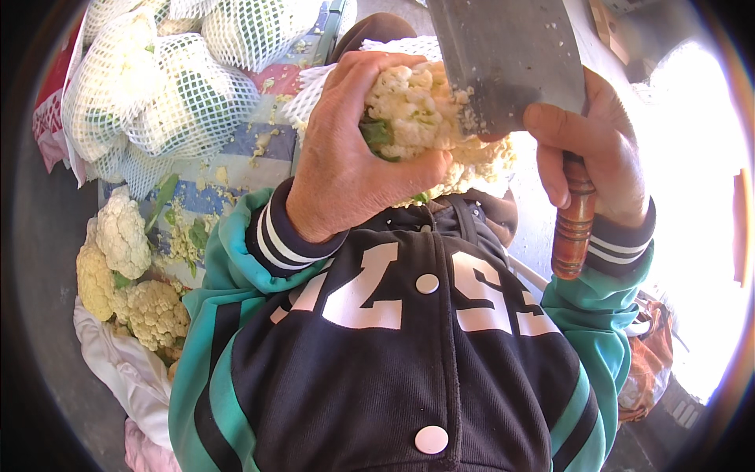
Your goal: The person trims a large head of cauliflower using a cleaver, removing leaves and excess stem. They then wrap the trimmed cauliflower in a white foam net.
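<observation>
My left hand (358, 145) is wrapped round a cauliflower (413, 106), thumb along its near side and fingers over the far side. Some green leaf shows between thumb and palm. In my right hand (594, 141) is a cleaver (511, 55) with a turned reddish-brown wooden handle; the thumb presses on the broad grey blade. The blade's edge lies against the right side of the cauliflower, with white crumbs stuck to the metal. More pale florets (480, 165) show just under the blade, above my lap; whether they belong to the same head I cannot tell.
Several cauliflowers in white foam nets (189, 94) are heaped at the far left. Bare cauliflower heads (126, 236) lie nearer, beside a white cloth or bag (118, 354). Crumbs and leaf scraps litter the blue striped surface (252, 145). An orange-brown plastic bag (649, 358) is at the right.
</observation>
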`<state>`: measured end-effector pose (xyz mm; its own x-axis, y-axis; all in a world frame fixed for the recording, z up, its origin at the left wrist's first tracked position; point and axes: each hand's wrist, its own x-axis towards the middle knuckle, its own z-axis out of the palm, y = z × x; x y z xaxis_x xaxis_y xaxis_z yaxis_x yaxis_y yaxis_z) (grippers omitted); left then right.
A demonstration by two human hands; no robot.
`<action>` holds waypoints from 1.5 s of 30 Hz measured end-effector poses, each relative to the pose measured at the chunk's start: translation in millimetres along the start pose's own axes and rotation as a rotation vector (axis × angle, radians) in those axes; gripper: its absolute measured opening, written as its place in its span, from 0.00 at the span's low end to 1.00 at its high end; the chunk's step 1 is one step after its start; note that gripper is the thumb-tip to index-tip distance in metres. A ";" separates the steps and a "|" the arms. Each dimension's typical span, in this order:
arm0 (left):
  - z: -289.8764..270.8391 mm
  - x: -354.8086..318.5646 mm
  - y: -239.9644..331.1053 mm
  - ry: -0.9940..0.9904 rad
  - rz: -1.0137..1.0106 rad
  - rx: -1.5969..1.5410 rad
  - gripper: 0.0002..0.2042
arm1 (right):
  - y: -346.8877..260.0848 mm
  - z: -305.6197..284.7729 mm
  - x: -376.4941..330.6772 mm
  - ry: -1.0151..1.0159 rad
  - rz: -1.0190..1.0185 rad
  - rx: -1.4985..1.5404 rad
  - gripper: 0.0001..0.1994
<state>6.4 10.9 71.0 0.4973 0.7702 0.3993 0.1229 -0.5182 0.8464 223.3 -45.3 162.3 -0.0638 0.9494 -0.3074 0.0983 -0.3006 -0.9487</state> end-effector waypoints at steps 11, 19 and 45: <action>4.3 -0.6 2.3 0.022 0.032 0.025 0.31 | 2.0 -0.4 0.1 -0.050 -0.009 0.043 0.19; 2.8 -0.7 -0.1 0.029 0.000 -0.045 0.33 | 16.3 -2.9 1.3 -0.040 0.021 0.154 0.17; -2.2 -10.0 -2.6 -0.039 -0.117 -0.132 0.42 | 18.5 6.9 4.9 0.120 -0.151 0.279 0.09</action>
<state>-0.8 5.4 65.6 0.5194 0.8062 0.2832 0.0699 -0.3704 0.9262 218.0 -46.8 142.7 0.0622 0.9840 -0.1670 -0.1799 -0.1535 -0.9716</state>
